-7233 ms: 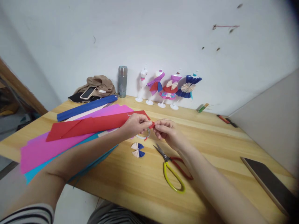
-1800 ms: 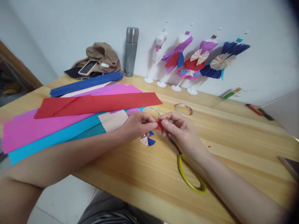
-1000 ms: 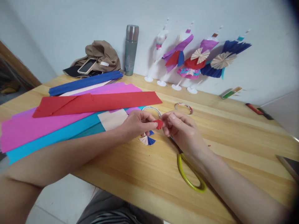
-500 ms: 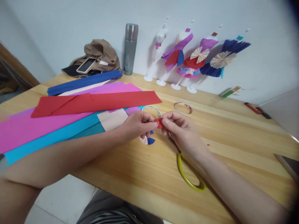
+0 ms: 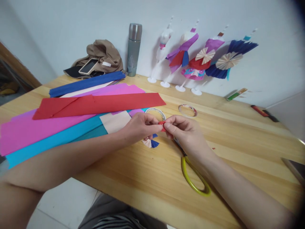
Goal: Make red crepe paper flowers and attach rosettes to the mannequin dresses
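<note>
A small folded piece of red paper [image 5: 162, 124] is pinched between the fingertips of my left hand [image 5: 140, 126] and my right hand [image 5: 184, 132], held just above the wooden table [image 5: 238, 140]. Both hands are closed on it. Under my left hand lies a small blue-and-beige paper fan [image 5: 150, 143]. Scissors with a yellow-green handle [image 5: 194, 178] lie beneath my right forearm, partly hidden. Two tape rings, one clear [image 5: 154, 111] and one reddish [image 5: 187, 110], lie just beyond my hands.
Long sheets of red [image 5: 95, 103], pink [image 5: 35, 127], cyan and blue [image 5: 85, 83] crepe paper cover the table's left. Against the wall stand a steel flask [image 5: 133, 49], several paper-dressed mannequin figures [image 5: 188, 57], and a brown cloth with a phone [image 5: 88, 66]. A dark tablet edge [image 5: 294, 167] shows at right.
Over the last second my fingers have closed tighter on the red piece, which shows less now. The view came nearer the table than several seconds back.
</note>
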The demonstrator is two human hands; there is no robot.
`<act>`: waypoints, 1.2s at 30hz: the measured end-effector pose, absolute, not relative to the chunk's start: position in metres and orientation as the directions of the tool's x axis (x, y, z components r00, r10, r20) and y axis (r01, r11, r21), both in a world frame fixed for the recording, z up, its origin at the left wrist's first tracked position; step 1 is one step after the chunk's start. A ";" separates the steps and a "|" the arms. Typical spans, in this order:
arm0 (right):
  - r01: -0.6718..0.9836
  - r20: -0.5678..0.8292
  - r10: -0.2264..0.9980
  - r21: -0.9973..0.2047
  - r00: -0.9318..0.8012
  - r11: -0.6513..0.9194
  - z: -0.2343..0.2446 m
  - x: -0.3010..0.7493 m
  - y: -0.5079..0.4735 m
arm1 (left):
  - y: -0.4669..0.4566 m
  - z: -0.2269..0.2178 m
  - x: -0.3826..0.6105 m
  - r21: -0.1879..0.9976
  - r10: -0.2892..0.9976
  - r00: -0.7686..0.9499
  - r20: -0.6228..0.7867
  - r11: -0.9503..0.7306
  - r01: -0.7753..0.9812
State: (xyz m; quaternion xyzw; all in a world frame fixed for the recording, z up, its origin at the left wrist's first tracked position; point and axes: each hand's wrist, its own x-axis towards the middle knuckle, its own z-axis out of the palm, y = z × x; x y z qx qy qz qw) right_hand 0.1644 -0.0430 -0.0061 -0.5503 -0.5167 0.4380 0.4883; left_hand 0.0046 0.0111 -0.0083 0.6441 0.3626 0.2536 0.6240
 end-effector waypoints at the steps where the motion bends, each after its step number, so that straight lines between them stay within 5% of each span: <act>1: 0.128 0.017 0.997 -0.992 0.080 0.007 -0.007 0.165 -0.043 | 0.011 -0.008 0.005 0.989 0.784 0.609 -0.121 0.044 0.141; 9: 0.159 0.079 0.995 -0.985 0.066 0.068 -0.004 0.163 -0.042 | 0.008 -0.007 0.006 0.993 0.815 0.577 -0.043 -0.027 0.112; 16: 0.161 0.077 0.995 -0.985 0.061 0.066 -0.003 0.162 -0.043 | 0.009 -0.008 0.006 0.992 0.793 0.598 -0.118 0.064 0.111; 25: 0.249 0.192 0.978 -0.954 0.078 0.167 -0.004 0.161 -0.044 | 0.006 -0.006 0.008 0.958 0.850 0.501 0.160 -0.256 0.128; 36: 0.040 0.031 0.997 -0.999 0.067 0.028 -0.005 0.162 -0.044 | 0.008 -0.006 0.007 0.998 0.787 0.615 -0.041 0.001 0.065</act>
